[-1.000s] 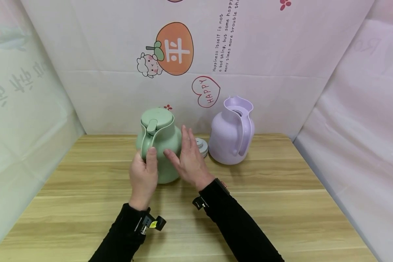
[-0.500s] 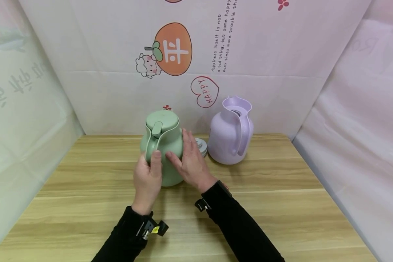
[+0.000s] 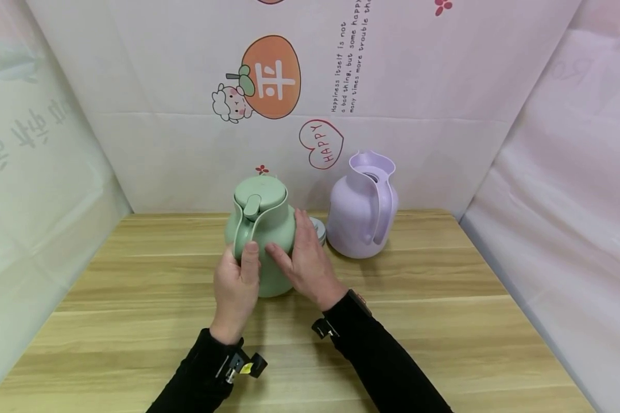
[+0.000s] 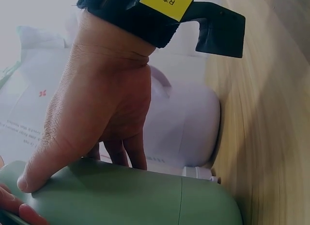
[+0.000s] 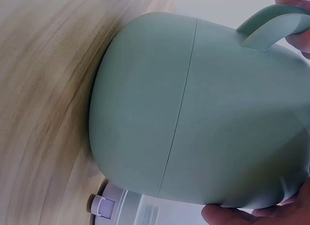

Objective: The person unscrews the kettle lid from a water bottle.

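The green jug is standing upright on the wooden surface, left of the middle. Behind it the white backdrop is rising, showing an orange fruit print and a red heart outline reading HAPPY. The lilac jug is standing to the right, apart from the green one, showing a round opening in its neck. Two black sleeves are reaching in from the person's side. Of the hands, the left hand is holding the green jug's handle, and the right hand is laying nearly straight fingers, thumb spread wide, against the jug's right side. The green lid is covering the jug's top. A round pale grey piece is lying between the jugs, partly hidden behind the right hand. A small green lever is sitting at the lid's near edge.
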Demonstrator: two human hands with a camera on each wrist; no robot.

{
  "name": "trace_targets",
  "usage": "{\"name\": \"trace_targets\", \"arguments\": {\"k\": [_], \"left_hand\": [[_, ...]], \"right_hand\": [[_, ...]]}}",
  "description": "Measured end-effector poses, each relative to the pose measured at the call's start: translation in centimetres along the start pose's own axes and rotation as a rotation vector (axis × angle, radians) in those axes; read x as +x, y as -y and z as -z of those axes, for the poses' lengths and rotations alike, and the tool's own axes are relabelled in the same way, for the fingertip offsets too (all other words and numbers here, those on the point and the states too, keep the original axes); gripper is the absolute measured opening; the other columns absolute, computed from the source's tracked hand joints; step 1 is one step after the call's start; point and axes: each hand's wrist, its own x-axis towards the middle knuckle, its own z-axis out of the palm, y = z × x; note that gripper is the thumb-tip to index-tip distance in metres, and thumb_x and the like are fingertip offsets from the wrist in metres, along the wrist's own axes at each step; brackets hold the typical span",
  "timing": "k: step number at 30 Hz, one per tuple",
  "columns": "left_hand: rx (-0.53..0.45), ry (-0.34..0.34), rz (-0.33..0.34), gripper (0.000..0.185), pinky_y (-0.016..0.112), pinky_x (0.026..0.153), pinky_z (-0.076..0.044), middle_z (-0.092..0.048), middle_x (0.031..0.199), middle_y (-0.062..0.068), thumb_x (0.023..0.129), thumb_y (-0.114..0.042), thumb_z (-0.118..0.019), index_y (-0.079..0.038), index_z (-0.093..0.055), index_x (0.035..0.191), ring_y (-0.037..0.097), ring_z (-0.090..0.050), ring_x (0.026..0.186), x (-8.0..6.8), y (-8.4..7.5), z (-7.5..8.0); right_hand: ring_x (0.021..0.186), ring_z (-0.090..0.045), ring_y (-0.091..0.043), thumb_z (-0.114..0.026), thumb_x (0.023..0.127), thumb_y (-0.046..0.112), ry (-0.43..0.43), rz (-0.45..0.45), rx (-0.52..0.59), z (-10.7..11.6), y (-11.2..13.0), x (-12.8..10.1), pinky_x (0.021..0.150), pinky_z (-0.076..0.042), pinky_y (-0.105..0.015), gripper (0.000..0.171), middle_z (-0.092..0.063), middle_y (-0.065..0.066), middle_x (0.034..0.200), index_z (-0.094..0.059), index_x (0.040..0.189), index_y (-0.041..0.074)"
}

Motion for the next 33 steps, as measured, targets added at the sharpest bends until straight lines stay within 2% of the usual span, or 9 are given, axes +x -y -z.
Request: {"name": "trace_targets", "arguments": {"k": [3, 6, 10, 18, 33], "left_hand": [[-0.005, 0.008, -0.004, 0.033, 0.030, 0.054, -0.043, -0.052, 0.067, 0.000, 0.110, -0.029, -0.053, -0.010, -0.053, 0.083, 0.016, -0.052, 0.056, -0.2, -0.2, 0.0], [-0.018, 0.019, -0.009, 0.031, 0.029, 0.054, -0.043, -0.052, 0.067, -0.001, 0.110, -0.027, -0.053, -0.010, -0.053, 0.084, 0.015, -0.052, 0.055, -0.4, -0.3, -0.1], [-0.038, 0.029, -0.018, 0.030, 0.028, 0.053, -0.043, -0.052, 0.067, -0.002, 0.110, -0.024, -0.053, -0.010, -0.053, 0.084, 0.014, -0.052, 0.055, -0.6, -0.4, -0.3], [-0.048, 0.039, -0.018, 0.030, 0.029, 0.052, -0.043, -0.052, 0.065, -0.003, 0.110, -0.023, -0.053, -0.010, -0.053, 0.082, 0.013, -0.051, 0.054, -0.9, -0.6, -0.4], [-0.072, 0.046, -0.009, 0.026, 0.029, 0.051, -0.042, -0.052, 0.065, -0.002, 0.108, -0.021, -0.055, -0.009, -0.055, 0.085, 0.012, -0.051, 0.052, -1.6, -0.9, -0.8]], "right_hand": [[0.143, -0.044, -0.033, -0.056, 0.103, 0.058, -0.017, 0.015, -0.002, 0.2, 0.0, -0.1, 0.113, -0.044, -0.053, 0.090, -0.032, -0.021, 0.162, -0.019, 0.163, 0.002], [0.136, -0.048, -0.030, -0.056, 0.102, 0.059, -0.021, 0.019, -0.004, 0.3, -0.1, -0.3, 0.109, -0.048, -0.052, 0.089, -0.035, -0.018, 0.159, -0.021, 0.162, 0.003], [0.136, -0.048, -0.029, -0.056, 0.103, 0.058, -0.020, 0.024, -0.006, 0.6, -0.2, -0.5, 0.110, -0.047, -0.052, 0.088, -0.036, -0.017, 0.159, -0.021, 0.162, 0.003], [0.129, -0.051, -0.024, -0.062, 0.102, 0.053, -0.057, 0.089, 0.025, 0.9, -0.4, -0.4, 0.108, -0.048, -0.047, 0.083, -0.046, -0.013, 0.148, -0.028, 0.159, 0.003], [0.130, -0.048, -0.023, -0.062, 0.101, 0.055, -0.064, 0.095, 0.021, 1.4, -0.5, -1.2, 0.107, -0.049, -0.047, 0.084, -0.046, -0.013, 0.147, -0.028, 0.158, 0.003]]}}
